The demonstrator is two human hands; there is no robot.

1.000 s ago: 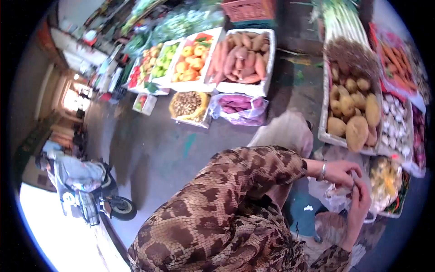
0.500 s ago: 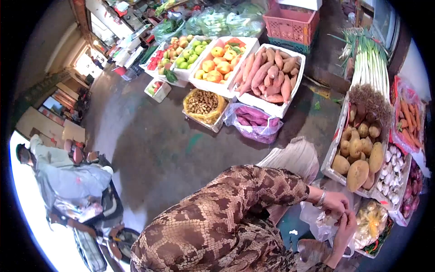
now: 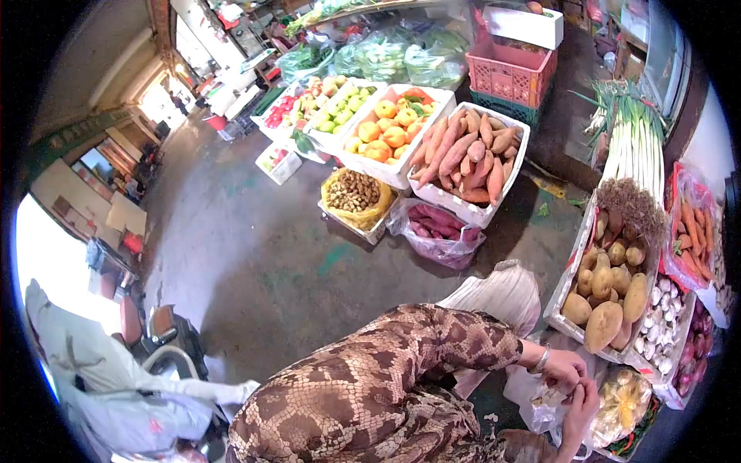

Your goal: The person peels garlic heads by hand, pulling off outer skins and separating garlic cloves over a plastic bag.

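My left hand (image 3: pixel 565 367), with a silver bracelet at the wrist, meets my right hand (image 3: pixel 584 403) at the fingertips. Both are closed in a pinch; whatever is between the fingers is too small to make out. Below and beside them hangs a clear plastic bag (image 3: pixel 531 392) with pale bits inside. Close to my right hand sits a bag of pale yellowish produce (image 3: pixel 621 397). A crate of potatoes (image 3: pixel 604 289) lies just beyond my hands, with white garlic bulbs (image 3: pixel 661 324) beside it.
Spring onions (image 3: pixel 629 150), bagged carrots (image 3: pixel 695 231) and red onions (image 3: pixel 698 347) line the right side. Ahead stand boxes of sweet potatoes (image 3: pixel 471 158) and orange fruit (image 3: pixel 390 131), plus peanuts (image 3: pixel 353 191). At left is a person in a pale coat (image 3: pixel 116 386) by a scooter.
The view has tilted, so the stall goods sit lower in it. The person in the pale coat appears closer and larger at left. My hands stay pinched together over the bag.
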